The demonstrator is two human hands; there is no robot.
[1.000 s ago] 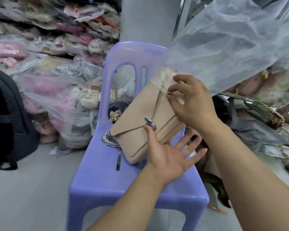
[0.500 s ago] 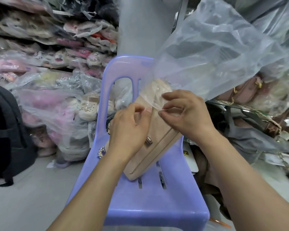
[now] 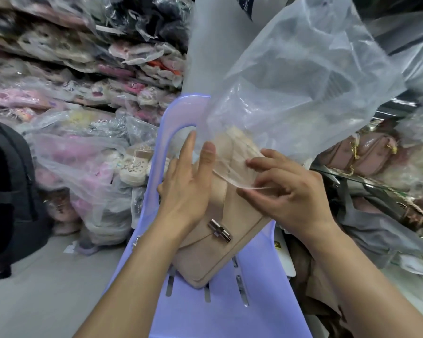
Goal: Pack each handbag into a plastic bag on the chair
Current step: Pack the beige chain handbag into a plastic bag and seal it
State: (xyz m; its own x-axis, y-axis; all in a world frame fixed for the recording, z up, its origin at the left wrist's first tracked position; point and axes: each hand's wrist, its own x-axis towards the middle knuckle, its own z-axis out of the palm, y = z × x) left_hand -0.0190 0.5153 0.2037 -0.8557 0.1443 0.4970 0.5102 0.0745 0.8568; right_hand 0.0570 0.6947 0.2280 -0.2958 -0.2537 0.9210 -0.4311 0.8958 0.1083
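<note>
- Handbag [image 3: 230,211], beige with a metal clasp [image 3: 219,231], is seen lying on the lilac plastic chair [image 3: 257,303], near end down on the seat, far end tipped up toward the chair back.
- Right fingers [image 3: 254,164] are curled and pinched on the rim of the clear plastic bag [image 3: 303,81], and that rim is drawn taut across the handbag's upper part.
- Left fingers [image 3: 190,147] are held straight, with nothing gripped. The left hand [image 3: 188,189] is laid flat against the handbag's left side, thumb raised just beside the rim.
- Behind the pinch, the right hand [image 3: 291,198] is poised over the handbag's right edge, and the rest of the plastic is billowed up and to the right.
- Only the far end is covered so far. The clasp and the near end are bare, so the sleeving is judged barely begun.
- The long axis is seen running from the seat up and away into the bag's mouth. The uncovered length therefore lies below the pinching fingers and toward the person, and the rim would need to be drawn down along that line.
- The left hand is the nearer one to the bare body and looks best placed for steadying.
</note>
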